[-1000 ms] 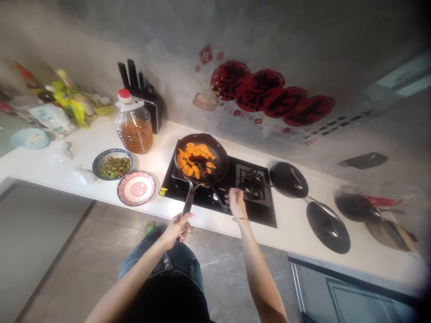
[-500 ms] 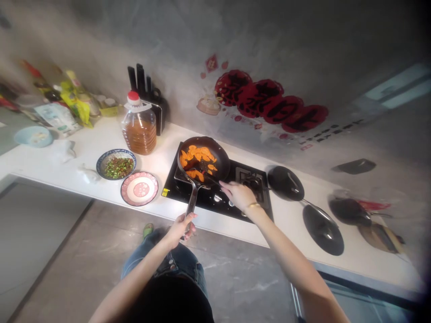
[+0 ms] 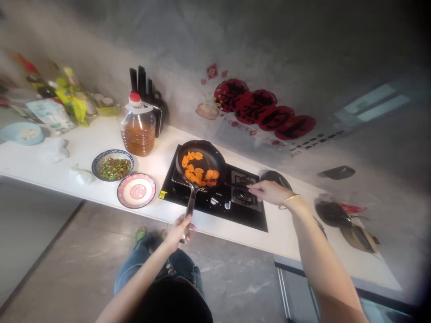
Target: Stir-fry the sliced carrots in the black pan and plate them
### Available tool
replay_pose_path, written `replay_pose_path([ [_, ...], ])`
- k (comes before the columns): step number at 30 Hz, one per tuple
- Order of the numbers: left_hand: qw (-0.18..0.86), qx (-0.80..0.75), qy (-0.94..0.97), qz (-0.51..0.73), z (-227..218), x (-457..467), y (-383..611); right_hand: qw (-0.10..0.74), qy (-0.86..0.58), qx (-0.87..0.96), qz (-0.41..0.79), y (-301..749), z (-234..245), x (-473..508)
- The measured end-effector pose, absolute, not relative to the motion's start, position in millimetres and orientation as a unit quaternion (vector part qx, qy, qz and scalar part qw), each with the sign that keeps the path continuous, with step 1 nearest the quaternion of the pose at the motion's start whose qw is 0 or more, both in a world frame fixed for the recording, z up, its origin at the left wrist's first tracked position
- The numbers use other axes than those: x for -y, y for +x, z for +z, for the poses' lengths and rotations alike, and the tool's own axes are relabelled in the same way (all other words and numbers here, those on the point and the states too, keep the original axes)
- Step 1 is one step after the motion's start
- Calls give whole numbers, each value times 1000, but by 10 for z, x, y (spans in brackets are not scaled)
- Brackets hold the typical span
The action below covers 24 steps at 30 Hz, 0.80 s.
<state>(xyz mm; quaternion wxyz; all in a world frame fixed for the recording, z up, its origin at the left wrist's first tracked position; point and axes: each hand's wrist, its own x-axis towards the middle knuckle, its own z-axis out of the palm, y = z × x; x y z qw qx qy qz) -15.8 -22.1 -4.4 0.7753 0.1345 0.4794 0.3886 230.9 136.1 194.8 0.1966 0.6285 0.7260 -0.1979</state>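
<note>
The person's left grip [image 3: 180,231] is wrapped round the pan handle [image 3: 190,202]; just ahead of it, the dark frying pan [image 3: 215,157] sits over a burner. The right grip [image 3: 271,193] pinches a slim dark utensil [image 3: 232,183] that reaches leftward into the pan, among orange slices [image 3: 197,172], probably carrot. The slicing looks done and the stirring under way; how cooked the pieces are, I cannot tell. A chopped green-and-red mix [image 3: 114,168] lies in a blue-rimmed bowl [image 3: 94,167], ahead and to the left of the left grip, so it seems not to have gone in. Nearer that grip is a pink-rimmed plate [image 3: 138,192]. Beyond these stand an oil jug [image 3: 138,134] and a knife block [image 3: 158,119]. Nothing blocks the left grip's way to the pan. The right grip hangs over the second burner grate [image 3: 240,177], hiding part of it, with a dark pan [image 3: 276,176] just behind; another, smaller pan [image 3: 332,214] lies farther right on the desk [image 3: 215,231].
</note>
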Motion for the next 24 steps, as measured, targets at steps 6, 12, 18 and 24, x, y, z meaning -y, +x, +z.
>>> replay_pose_path([
  [6, 643, -557, 53, 523, -272, 566, -211, 119, 669, -724, -120, 2078, 1451, -1466],
  [12, 502, -628, 302, 512, -454, 1169, -546, 53, 674, -721, -152, 1789, 1014, -1636],
  [18, 452, -632, 397, 488, -472, 1314, -886, 100, 611, -770, -155, 2000, 1410, -1419],
  [24, 701, -552, 267, 363, -191, 600, -571, 175, 559, -798, -139, 2148, 1819, -1199],
])
